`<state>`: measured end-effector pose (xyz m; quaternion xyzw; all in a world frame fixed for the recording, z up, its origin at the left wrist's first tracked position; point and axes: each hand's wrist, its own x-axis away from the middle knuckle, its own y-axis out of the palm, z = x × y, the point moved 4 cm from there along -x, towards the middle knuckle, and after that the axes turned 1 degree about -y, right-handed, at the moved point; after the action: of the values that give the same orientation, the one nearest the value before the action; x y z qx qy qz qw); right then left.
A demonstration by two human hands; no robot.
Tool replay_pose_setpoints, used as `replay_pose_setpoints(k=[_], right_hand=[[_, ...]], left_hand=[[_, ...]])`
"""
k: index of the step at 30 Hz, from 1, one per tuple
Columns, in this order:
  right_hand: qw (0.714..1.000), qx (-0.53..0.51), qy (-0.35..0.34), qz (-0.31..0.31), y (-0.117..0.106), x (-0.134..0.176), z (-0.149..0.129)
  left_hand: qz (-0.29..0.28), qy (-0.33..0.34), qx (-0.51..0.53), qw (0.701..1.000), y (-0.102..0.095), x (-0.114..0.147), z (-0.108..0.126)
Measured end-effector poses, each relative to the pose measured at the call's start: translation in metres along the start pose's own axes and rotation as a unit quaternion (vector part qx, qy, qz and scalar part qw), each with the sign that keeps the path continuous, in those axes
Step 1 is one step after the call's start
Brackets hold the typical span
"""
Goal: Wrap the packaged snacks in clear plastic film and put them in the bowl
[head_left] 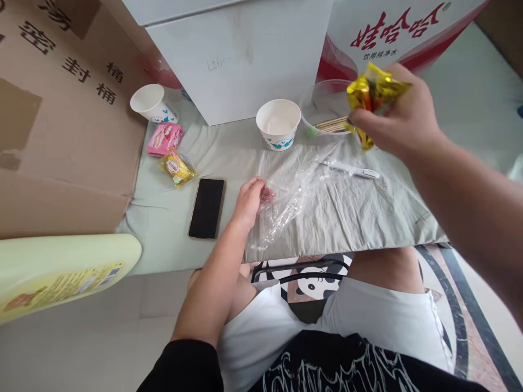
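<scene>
Raised at the right, my right hand (412, 111) is closed around shiny gold foil packets (362, 98) with some red on them; how many is hidden. Beneath it stands a clear plastic bowl (316, 100) with several thin wooden sticks (332, 125) inside. My left hand (254, 200) rests low over the cloth-covered table, fingers curled at the edge of a crumpled clear plastic bag (288, 209). Its fingertips are partly hidden. A white-handled knife (355, 170) lies by the bag's far end. Behind the bag a white paper bowl (278, 121) with blue print stands upright.
At the left are a tilted paper cup (149, 103), a pink packet (164, 139), a yellow packet (177, 167) and a phone (207, 208). Boxes line the back: a white one (245, 60), a red-and-white one (392, 38). A brown carton (69, 136) and yellow container (69, 272) flank the left.
</scene>
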<state>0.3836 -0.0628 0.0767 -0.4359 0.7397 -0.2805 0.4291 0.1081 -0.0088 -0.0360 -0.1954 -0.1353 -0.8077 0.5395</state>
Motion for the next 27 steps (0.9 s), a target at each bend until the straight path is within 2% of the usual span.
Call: replay_pose_setpoints(k=[1,2,3,5,7,9,11,13,16,18,20,22,24,27], right_hand=[[0.997,0.056,0.044,-0.002,-0.002,-0.018,0.002],[0.993,0.108,0.052,-0.024,0.002,-0.036,0.002],[0.987,0.153,0.029,-0.046,0.008,-0.054,0.002],[0.966,0.222,-0.011,-0.129,0.033,-0.083,0.012],[0.954,0.237,-0.046,-0.177,0.059,-0.105,0.031],[0.944,0.236,-0.112,-0.201,0.083,-0.122,0.052],[0.945,0.214,-0.148,-0.197,0.095,-0.132,0.072],[0.953,0.181,-0.164,-0.18,0.093,-0.134,0.081],[0.967,0.141,-0.151,-0.15,0.073,-0.11,0.065],[0.972,0.121,-0.151,-0.131,0.058,-0.078,0.035],[0.969,0.069,-0.203,-0.125,0.049,-0.038,-0.006],[0.958,0.029,-0.237,-0.158,0.049,0.0,-0.041],[0.942,0.01,-0.272,-0.194,0.053,0.031,-0.065],[0.92,-0.006,-0.312,-0.237,0.059,0.064,-0.075]], left_hand=[[-0.002,0.001,-0.004,1.0,0.0,0.0,0.0],[-0.003,0.002,-0.007,1.0,0.001,0.0,0.0],[-0.005,0.002,-0.011,1.0,0.001,0.0,0.0],[-0.009,0.0,-0.016,1.0,0.001,-0.001,0.0],[-0.014,0.0,-0.019,1.0,0.001,-0.001,-0.001],[-0.019,0.004,-0.026,0.999,-0.001,-0.002,-0.002],[-0.025,0.014,-0.024,0.999,-0.003,-0.004,-0.003],[-0.032,0.022,-0.006,0.999,-0.005,-0.006,-0.006],[-0.033,0.021,0.017,0.999,-0.008,-0.009,-0.012],[-0.041,0.023,0.016,0.999,-0.009,-0.011,-0.016],[-0.084,0.039,-0.003,0.996,-0.006,-0.011,-0.019],[-0.148,0.059,-0.054,0.986,-0.001,-0.008,-0.022],[-0.201,0.076,-0.128,0.968,0.003,-0.001,-0.023],[-0.231,0.11,-0.209,0.944,0.003,0.01,-0.021]])
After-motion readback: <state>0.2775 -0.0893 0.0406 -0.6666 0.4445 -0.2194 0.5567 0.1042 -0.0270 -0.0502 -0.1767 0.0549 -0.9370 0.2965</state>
